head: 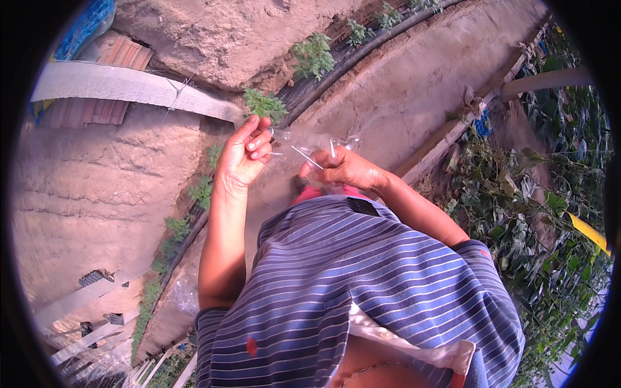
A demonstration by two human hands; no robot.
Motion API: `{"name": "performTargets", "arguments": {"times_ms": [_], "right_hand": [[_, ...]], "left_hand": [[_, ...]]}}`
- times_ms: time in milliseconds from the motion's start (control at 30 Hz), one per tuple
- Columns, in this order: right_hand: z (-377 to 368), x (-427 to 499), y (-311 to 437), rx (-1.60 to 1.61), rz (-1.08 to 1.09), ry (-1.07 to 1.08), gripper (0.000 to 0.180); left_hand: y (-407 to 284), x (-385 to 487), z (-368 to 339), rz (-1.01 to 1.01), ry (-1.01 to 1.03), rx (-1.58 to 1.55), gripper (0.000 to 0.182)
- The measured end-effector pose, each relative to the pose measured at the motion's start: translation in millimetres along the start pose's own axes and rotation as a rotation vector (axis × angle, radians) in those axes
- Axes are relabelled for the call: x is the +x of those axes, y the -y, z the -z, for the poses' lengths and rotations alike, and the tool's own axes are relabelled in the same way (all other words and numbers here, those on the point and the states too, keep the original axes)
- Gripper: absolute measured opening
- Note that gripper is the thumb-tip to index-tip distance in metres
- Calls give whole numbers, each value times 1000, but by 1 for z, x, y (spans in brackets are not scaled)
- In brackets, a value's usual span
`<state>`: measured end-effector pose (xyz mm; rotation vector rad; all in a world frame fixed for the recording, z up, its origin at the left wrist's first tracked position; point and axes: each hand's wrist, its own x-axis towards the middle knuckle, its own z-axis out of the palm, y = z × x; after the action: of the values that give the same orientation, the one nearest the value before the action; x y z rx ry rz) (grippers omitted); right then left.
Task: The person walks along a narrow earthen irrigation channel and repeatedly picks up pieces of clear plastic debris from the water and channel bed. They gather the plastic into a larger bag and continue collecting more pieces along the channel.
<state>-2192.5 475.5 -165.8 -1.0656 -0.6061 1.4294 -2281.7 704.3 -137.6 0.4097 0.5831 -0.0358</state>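
My left hand (247,150) is raised at the centre left with its fingers curled, close to a leafy green seedling (264,104). Whether its fingertips pinch anything cannot be made out. To the right, my right hand (342,167) is closed on clear plastic film (315,140), which spreads between the two hands. Two thin white sticks or stiff strips (307,157) stand out at the fingers of my right hand; one slants up to the left, the other points up. Part of the film is blurred against the soil.
A pale beam (131,89) with wire tied around it reaches in from the left. Seedlings line a dark hose or plastic edging (339,72). Climbing plants (524,208) and a yellow strip (589,233) are at the right. Roof tiles (123,53) lie at the upper left.
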Motion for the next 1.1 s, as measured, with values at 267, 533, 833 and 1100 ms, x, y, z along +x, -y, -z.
{"name": "performTargets", "arguments": {"times_ms": [267, 533, 833, 1100], "right_hand": [[49, -47, -57, -144, -68, 17, 12], [61, -84, -67, -170, -171, 155, 16], [186, -170, -118, -792, -316, -842, 16], [303, -278, -107, 91, -171, -1357, 7]], "left_hand": [[-80, -29, -15, -309, -16, 418, 8], [-195, -64, 0, -565, -145, 186, 10], [-343, -143, 70, -890, -426, 235, 14], [-484, -358, 179, -1233, -933, 247, 18]]}}
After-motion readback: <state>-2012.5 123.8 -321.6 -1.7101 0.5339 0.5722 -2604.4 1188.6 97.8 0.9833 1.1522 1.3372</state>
